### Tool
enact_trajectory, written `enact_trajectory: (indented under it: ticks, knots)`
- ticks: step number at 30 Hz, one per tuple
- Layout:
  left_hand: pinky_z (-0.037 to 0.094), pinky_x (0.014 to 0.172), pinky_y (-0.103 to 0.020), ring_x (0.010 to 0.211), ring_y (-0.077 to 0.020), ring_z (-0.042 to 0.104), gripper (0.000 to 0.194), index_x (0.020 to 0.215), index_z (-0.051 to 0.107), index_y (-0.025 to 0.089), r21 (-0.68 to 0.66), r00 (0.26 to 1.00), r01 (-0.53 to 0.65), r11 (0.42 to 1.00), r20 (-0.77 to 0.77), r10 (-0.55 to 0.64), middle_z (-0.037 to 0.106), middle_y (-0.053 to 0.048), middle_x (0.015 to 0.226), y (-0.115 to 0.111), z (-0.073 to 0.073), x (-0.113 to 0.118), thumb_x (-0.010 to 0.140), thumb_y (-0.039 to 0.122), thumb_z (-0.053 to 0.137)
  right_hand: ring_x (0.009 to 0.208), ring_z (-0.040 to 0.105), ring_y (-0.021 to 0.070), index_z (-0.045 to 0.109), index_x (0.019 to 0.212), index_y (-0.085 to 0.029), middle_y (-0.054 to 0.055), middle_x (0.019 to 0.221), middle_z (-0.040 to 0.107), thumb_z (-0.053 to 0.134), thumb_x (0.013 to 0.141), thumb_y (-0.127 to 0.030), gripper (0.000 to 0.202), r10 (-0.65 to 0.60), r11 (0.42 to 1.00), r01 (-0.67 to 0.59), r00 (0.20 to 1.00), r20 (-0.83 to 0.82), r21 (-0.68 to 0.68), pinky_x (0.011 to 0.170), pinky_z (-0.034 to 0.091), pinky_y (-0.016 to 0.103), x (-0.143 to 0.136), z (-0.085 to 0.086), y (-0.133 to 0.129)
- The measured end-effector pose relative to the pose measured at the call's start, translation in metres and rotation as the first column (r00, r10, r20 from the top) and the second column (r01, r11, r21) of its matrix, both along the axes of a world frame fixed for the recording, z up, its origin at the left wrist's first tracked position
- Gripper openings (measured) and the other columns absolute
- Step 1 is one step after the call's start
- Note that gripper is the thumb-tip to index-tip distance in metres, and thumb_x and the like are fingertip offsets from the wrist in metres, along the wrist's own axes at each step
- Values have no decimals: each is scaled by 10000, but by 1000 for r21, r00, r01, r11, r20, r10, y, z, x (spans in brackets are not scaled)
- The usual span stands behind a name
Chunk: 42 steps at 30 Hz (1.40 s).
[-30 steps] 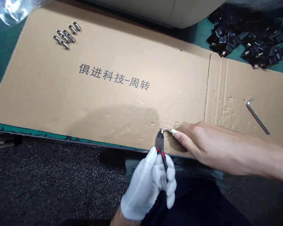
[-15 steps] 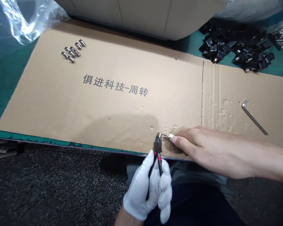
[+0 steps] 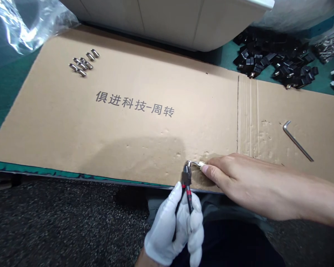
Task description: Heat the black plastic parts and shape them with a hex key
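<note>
Left hand (image 3: 174,230), in a white glove, closed around the red and black handles of small pliers (image 3: 186,181). Pliers standing almost upright in the picture, nose pointing to the far side, handles toward the body. Nose of the pliers biting one end of a small metal clip (image 3: 195,163).

Right hand (image 3: 233,178), bare, coming in from the right, fingers pinched on the other end of the same clip and pressing it down on the cardboard sheet (image 3: 144,122). Hard to see how much of the clip is under the fingertips.

Clip lying at the near edge of the cardboard, just to the left of the right fingertips and directly beyond the left hand. Long axis of the clip going left to right, so almost at a right angle to the pliers. Both hands in contact with it: right hand directly, left hand only through the tool.

Cardboard under the clip dented and rough. Printed characters on the middle of the sheet. On the far left corner, a small group of shiny metal links (image 3: 82,62), well apart from the hands. On the right part, a hex key (image 3: 296,140), alone, also apart from the hands. Beyond the far right edge, on the green bench (image 3: 0,89), a heap of black plastic parts (image 3: 275,59). At far left, a clear plastic bag (image 3: 19,26).
</note>
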<state>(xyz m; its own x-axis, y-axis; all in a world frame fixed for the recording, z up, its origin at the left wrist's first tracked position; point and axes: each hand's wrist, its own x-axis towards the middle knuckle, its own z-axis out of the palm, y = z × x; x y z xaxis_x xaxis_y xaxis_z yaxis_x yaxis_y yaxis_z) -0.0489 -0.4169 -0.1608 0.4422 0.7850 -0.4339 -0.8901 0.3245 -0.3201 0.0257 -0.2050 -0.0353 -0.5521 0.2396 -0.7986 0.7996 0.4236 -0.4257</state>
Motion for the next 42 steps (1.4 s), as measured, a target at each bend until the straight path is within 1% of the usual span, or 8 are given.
enact_trajectory:
  ticks: [10, 22, 26, 33, 35, 37, 39, 42]
  knots:
    - [577, 397, -296, 393, -131, 570, 638, 773, 656, 149, 27, 998, 40, 999, 52, -42, 558, 6, 559, -2, 0, -3, 1035, 630, 329, 671, 662, 199, 600, 797, -222, 42, 768, 701, 230, 1090, -461, 529, 22, 999, -23, 999, 35, 46, 642, 427, 336, 2, -1, -4]
    - [604, 438, -297, 435, -130, 623, 551, 911, 738, 161, 105, 990, -80, 991, 128, 66, 628, -3, 604, -3, -5, -3, 1052, 553, 376, 693, 671, 201, 605, 817, -219, 49, 779, 712, 262, 1084, -449, 492, 46, 992, -46, 999, -4, 116, 637, 408, 326, 4, -9, -10]
    - [571, 410, -255, 381, -98, 553, 503, 897, 744, 160, 134, 989, -105, 985, 117, 90, 629, 1, 592, 0, -7, -3, 1045, 521, 428, 680, 653, 211, 596, 785, -213, 59, 767, 708, 271, 1077, -434, 490, 67, 985, -69, 998, 15, 157, 620, 385, 332, 2, -10, -11]
    - [533, 391, -227, 325, -63, 415, 474, 885, 741, 177, 135, 989, -128, 983, 94, 115, 608, 17, 579, 2, -5, -2, 1045, 506, 439, 710, 653, 200, 603, 821, -250, 14, 783, 684, 264, 1084, -475, 483, -56, 992, 55, 998, 1, 115, 638, 388, 338, 11, -7, -15]
    - [519, 382, -220, 303, -50, 349, 484, 870, 738, 179, 133, 986, -142, 981, 106, 128, 588, 26, 561, 1, -4, -2, 1048, 506, 430, 700, 644, 203, 582, 825, -256, 4, 766, 663, 265, 1087, -464, 461, -44, 985, 48, 999, -25, 167, 640, 379, 347, 15, -9, -20]
    - [510, 371, -221, 282, -42, 292, 508, 860, 734, 177, 111, 983, -148, 983, 123, 135, 562, 37, 541, 1, -1, -3, 1060, 500, 397, 713, 637, 228, 568, 866, -255, 17, 787, 648, 285, 1082, -441, 402, 36, 946, -16, 998, -56, 325, 651, 368, 369, 16, -12, -26]
    - [496, 352, -219, 261, -39, 258, 528, 868, 734, 171, 68, 978, -154, 986, 152, 142, 529, 50, 523, 1, 1, -4, 1071, 488, 364, 745, 629, 268, 560, 922, -247, 43, 830, 631, 319, 1070, -415, 329, 149, 850, -100, 987, -55, 517, 656, 349, 392, 16, -15, -31]
    - [474, 328, -206, 243, -32, 213, 497, 877, 735, 163, 27, 966, -184, 983, 188, 176, 468, 77, 505, 1, 5, -2, 1074, 457, 385, 772, 614, 296, 558, 961, -236, 63, 867, 609, 346, 1059, -385, 277, 260, 740, -179, 965, -31, 648, 644, 318, 399, 15, -18, -36]
